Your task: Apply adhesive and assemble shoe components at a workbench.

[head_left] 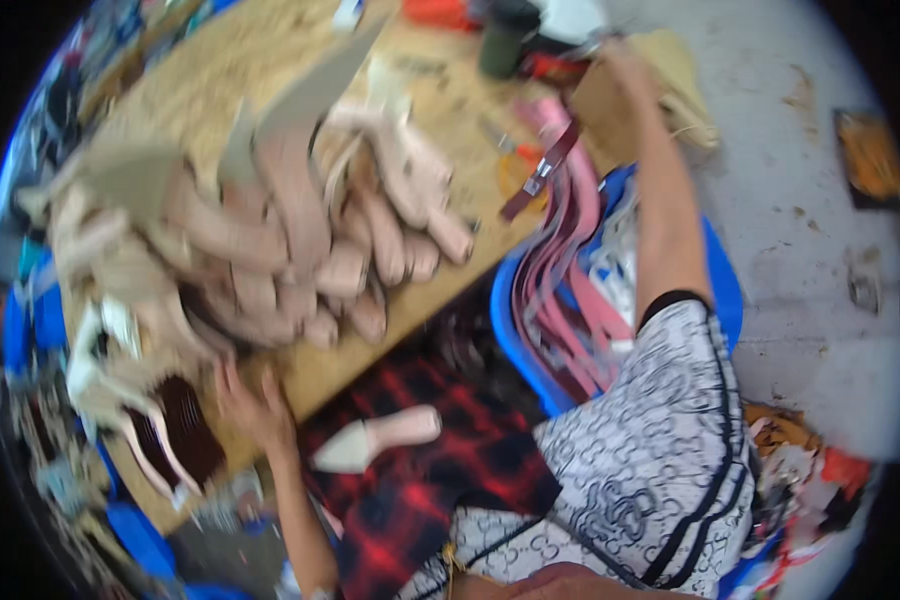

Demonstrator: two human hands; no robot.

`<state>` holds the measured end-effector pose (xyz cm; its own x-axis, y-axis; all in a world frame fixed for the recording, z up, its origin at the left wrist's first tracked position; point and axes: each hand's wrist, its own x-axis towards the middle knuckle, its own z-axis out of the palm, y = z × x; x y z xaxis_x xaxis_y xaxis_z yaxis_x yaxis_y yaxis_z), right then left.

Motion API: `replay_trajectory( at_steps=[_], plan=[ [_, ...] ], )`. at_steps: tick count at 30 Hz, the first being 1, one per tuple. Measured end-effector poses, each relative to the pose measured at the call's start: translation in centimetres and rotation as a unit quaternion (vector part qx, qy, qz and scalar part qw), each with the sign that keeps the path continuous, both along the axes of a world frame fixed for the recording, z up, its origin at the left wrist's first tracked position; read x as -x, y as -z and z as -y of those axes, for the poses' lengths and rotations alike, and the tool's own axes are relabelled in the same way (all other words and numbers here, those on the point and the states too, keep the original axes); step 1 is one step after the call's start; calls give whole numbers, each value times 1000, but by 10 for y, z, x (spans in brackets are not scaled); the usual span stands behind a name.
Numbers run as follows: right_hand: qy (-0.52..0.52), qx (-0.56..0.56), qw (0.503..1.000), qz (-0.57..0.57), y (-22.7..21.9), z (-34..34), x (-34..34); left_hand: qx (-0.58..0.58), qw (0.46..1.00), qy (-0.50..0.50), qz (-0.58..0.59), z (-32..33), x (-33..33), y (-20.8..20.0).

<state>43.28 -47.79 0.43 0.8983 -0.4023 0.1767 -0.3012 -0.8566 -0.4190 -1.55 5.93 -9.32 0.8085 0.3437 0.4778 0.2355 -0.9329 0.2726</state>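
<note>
My left hand [255,405] rests at the near edge of the wooden table with its fingers spread and nothing in them. Close to its fingertips lies a big heap of beige-pink strap-like pieces [295,200], some with pale grey pointed ends. Stretched far out to the right, my right hand [622,62] is at the table's far right corner, beside a brown and cream bundle [660,95]. Blur hides whether its fingers hold anything. Across my lap, on a red and black checked cloth [490,455], lies one loose beige-pink piece [378,440] with a pale pointed end.
A blue tub [505,315] full of pink, maroon and white strips stands right of the table [420,300]. A maroon strap with a buckle [545,172] lies over its strips. Dark brown strips [185,430] sit at the table's left end. Scraps [790,460] litter the floor.
</note>
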Motion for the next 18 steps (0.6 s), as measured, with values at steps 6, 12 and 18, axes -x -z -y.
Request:
replay_trajectory(
  at_steps=[6,12,18],
  plan=[
    [-131,4,979,155,-12,92,-8,10,997,45,66,9,-27,-1],
    [-307,232,850,360,-22,-39,166,-12,995,50,83,5,-16,5],
    [-215,-188,943,170,57,-57,300,40,988,72,128,12,1,0]
  ],
)
